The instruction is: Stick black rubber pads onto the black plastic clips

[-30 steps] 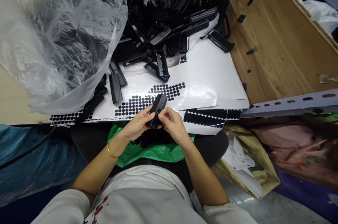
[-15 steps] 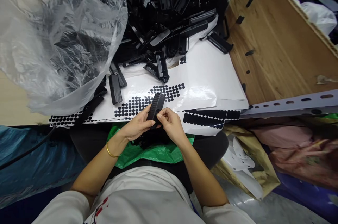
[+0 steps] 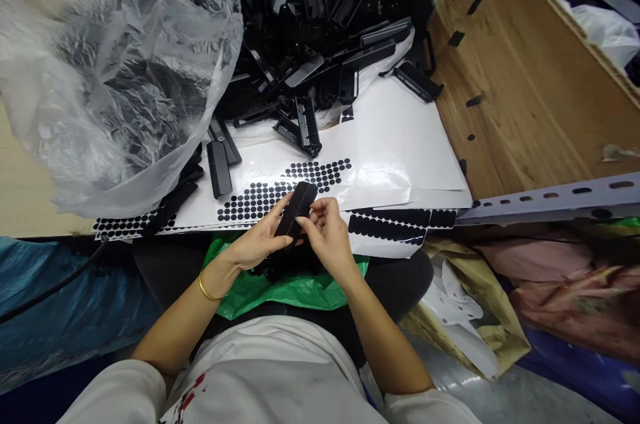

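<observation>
— What has moved since half a second ago?
— The black ribbed part has tilted further over to the right, and the right hand has slid down its lower end.
— Who holds it?
— The left hand grips it from below, thumb along its side; the right hand pinches its near end with the fingertips.
— And around them?
— Just beyond the hands, sheets of black dot stickers lie on the counter; farther off, a pile of black parts; under the wrists, a green bag.
</observation>
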`<state>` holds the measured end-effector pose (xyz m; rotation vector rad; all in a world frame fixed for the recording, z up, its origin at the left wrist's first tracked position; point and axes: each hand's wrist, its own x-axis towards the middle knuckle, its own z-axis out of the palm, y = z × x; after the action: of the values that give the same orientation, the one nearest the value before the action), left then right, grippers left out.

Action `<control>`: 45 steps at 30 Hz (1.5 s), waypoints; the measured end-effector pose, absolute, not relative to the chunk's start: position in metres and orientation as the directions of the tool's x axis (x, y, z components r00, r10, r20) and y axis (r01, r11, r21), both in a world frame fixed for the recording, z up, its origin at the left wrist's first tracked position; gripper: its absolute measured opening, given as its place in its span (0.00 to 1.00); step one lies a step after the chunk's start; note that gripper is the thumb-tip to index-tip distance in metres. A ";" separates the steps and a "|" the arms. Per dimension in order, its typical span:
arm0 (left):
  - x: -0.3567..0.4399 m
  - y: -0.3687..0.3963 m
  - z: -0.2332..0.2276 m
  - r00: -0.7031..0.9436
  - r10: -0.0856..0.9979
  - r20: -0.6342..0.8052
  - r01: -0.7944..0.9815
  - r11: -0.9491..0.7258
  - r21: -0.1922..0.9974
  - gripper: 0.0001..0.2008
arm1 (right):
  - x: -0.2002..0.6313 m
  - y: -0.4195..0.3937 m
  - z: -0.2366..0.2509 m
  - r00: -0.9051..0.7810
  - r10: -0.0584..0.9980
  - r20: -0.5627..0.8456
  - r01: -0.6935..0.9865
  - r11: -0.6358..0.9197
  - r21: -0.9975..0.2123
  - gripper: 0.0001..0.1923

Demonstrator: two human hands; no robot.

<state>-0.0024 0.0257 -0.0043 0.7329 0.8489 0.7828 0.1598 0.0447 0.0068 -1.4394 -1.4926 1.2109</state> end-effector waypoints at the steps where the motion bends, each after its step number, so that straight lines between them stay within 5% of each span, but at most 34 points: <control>1: -0.008 0.024 -0.005 0.459 0.822 -0.337 -0.237 0.479 0.845 0.42 | 0.165 0.046 0.009 -0.088 0.992 -0.087 0.264 -0.060 -0.963 0.09; 6: -0.030 0.021 0.010 0.533 0.781 -0.325 0.087 0.332 0.939 0.27 | 0.184 0.056 0.018 -0.013 0.999 -0.032 0.211 -0.028 -0.977 0.08; 9: -0.038 0.031 0.018 0.076 0.965 -0.252 0.223 0.230 0.947 0.20 | 0.179 0.057 0.018 -0.097 0.995 -0.019 0.307 0.012 -0.952 0.06; 12: -0.048 0.048 0.011 -0.364 0.929 0.067 0.563 0.163 0.810 0.27 | 0.165 0.057 0.012 -0.188 0.982 -0.016 0.448 0.071 -0.891 0.05; 15: -0.056 0.063 -0.006 -0.383 0.913 0.140 0.740 0.212 0.639 0.34 | 0.149 0.056 0.003 -0.262 0.965 -0.032 0.604 0.138 -0.785 0.04; 19: -0.057 0.067 -0.022 -0.358 0.920 0.161 0.750 0.180 0.637 0.34 | 0.134 0.056 -0.007 -0.321 0.943 -0.086 0.768 0.206 -0.606 0.03; 23: -0.049 0.057 -0.020 -0.413 0.895 0.167 0.642 0.156 0.751 0.38 | 0.137 0.058 -0.009 -0.333 0.936 -0.111 0.724 0.179 -0.666 0.03; 26: -0.038 0.049 -0.010 -0.433 0.898 -0.077 0.335 0.239 0.911 0.40 | 0.145 0.058 -0.007 -0.297 0.949 -0.104 0.508 0.065 -0.859 0.06; 28: -0.028 0.043 -0.001 -0.291 0.918 -0.269 0.012 0.285 0.959 0.36 | 0.150 0.057 -0.003 -0.286 0.949 -0.135 0.249 -0.062 -0.966 0.08; 31: -0.011 0.034 0.010 0.073 0.899 -0.431 -0.358 0.427 0.830 0.27 | 0.154 0.054 0.004 -0.389 0.900 -0.197 -0.161 -0.277 -0.947 0.11; 34: 0.004 0.027 0.015 0.302 0.838 -0.455 -0.484 0.546 0.684 0.23 | 0.158 0.052 0.011 -0.464 0.863 -0.201 -0.391 -0.403 -0.828 0.14; 40: 0.015 0.026 0.012 0.329 0.822 -0.464 -0.616 0.560 0.555 0.15 | 0.167 0.052 0.016 -0.504 0.836 -0.217 -0.431 -0.461 -0.776 0.16; 45: 0.016 0.029 0.008 0.201 0.844 -0.498 -0.586 0.510 0.629 0.16 | 0.167 0.053 0.013 -0.407 0.871 -0.276 -0.278 -0.406 -0.870 0.14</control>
<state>0.0160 0.0295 0.0083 0.3324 0.9188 1.0246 0.1667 0.0526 0.0126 -0.9799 -0.9808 1.8975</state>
